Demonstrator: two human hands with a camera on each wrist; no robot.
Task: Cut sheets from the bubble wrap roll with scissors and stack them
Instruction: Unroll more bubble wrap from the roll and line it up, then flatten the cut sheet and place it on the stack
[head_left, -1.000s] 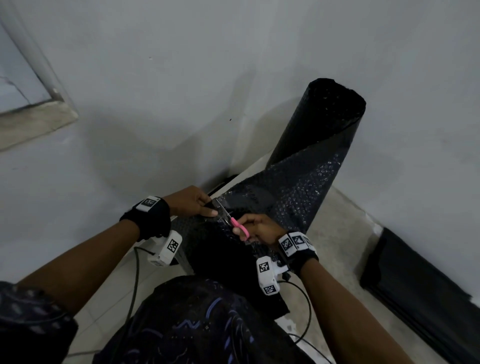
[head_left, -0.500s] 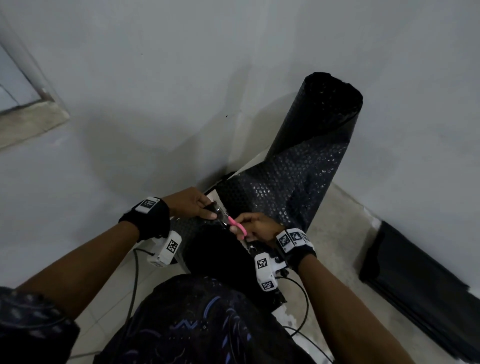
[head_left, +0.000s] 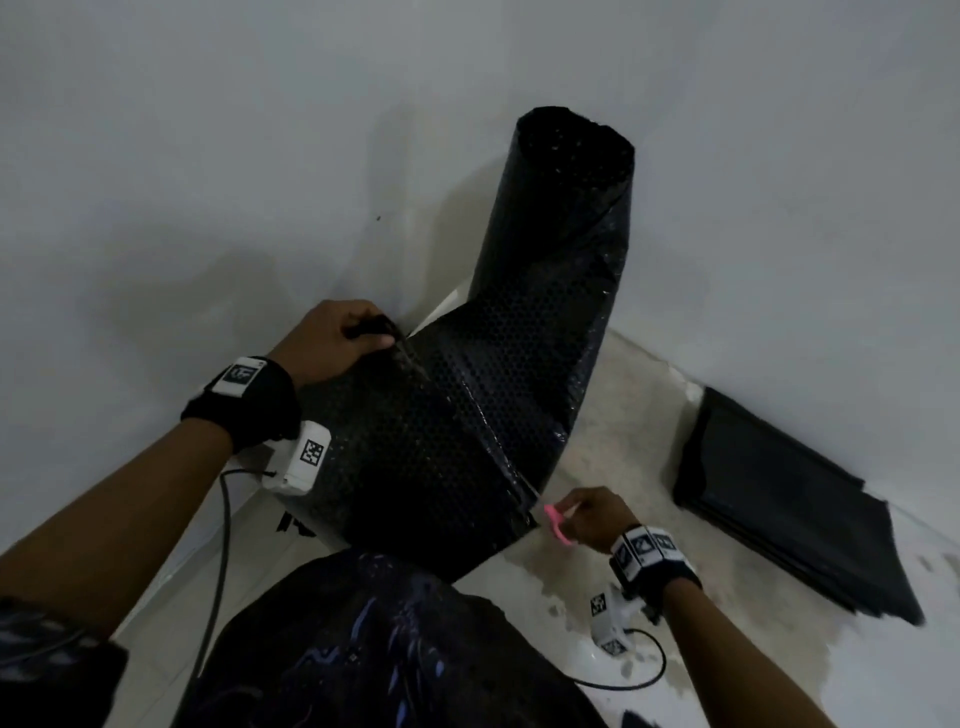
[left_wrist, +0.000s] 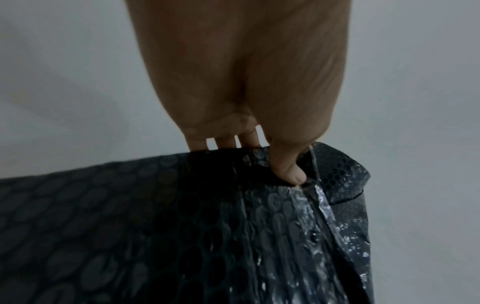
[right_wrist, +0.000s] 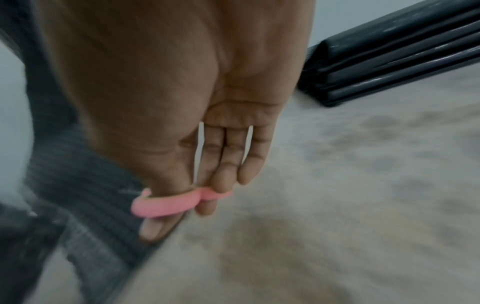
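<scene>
A black bubble wrap roll leans in the wall corner, its loose end spread toward me. A shiny cut line runs diagonally across the wrap. My left hand pinches the wrap's far corner, thumb on top. At the near end of the cut, my right hand holds the pink-handled scissors. Thumb and fingers sit through the pink loops; the blades are mostly hidden against the wrap.
A stack of black cut sheets lies on the floor against the right wall. The stained floor shows between roll and stack. Cables trail from both wrist cameras. My dark patterned clothing fills the bottom.
My right hand has run the scissors from beside my left hand down across the wrap to its near right edge, leaving a long cut. My left hand still pinches the far corner.
</scene>
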